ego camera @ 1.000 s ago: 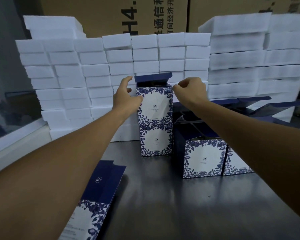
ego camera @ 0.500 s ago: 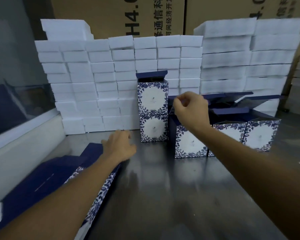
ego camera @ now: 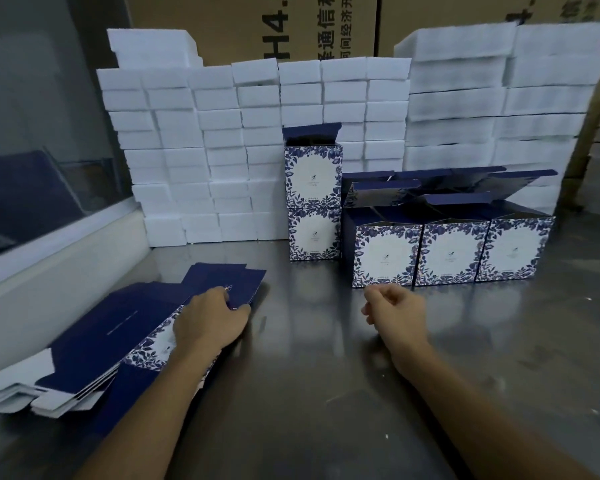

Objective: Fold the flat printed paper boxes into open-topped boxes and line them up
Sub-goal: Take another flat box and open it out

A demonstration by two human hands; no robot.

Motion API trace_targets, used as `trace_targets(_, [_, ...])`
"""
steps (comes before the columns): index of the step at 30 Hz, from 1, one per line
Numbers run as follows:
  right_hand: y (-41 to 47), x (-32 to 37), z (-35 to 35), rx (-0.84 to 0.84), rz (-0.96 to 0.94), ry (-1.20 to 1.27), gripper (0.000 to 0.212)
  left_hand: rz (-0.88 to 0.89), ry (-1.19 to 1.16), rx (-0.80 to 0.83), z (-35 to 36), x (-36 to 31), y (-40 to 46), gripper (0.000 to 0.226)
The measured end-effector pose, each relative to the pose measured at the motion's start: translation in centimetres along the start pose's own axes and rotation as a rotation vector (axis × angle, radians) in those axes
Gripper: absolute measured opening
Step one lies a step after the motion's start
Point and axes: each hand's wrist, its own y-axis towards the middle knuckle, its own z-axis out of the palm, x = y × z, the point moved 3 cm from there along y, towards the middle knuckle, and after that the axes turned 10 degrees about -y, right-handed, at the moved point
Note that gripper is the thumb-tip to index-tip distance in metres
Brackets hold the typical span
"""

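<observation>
flat boxes (ego camera: 125, 327) stacked at table's (ego camera: 326, 393) left edge, left grip (ego camera: 210, 322) holding top sheet, right grip (ego camera: 394, 311) curled empty

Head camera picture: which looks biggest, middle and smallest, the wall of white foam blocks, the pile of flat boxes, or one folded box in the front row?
1. Wall of white foam blocks, largest by far.
2. Pile of flat boxes, though nearness to the camera enlarges it.
3. Folded box, smallest.
</observation>
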Motion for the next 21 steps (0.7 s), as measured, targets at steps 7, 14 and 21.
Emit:
trace_targets(7, [-0.1, 0.0, 0.1, 0.015, -0.053, -0.009, 0.016, 0.11, 0.028, -0.094, -0.7, -0.3, 0.0, 0.033])
trace_targets(14, [-0.4, 0.1, 0.1, 0.062, -0.08, -0.037, 0.017, 0.201, 0.104, -0.052, 0.0, -0.9, -1.2, 0.023])
trace_targets(21, [-0.5, 0.2, 0.2, 0.078, -0.093, -0.074, 0.015, 0.194, 0.144, -0.024, 0.6, -1.2, -1.5, 0.035])
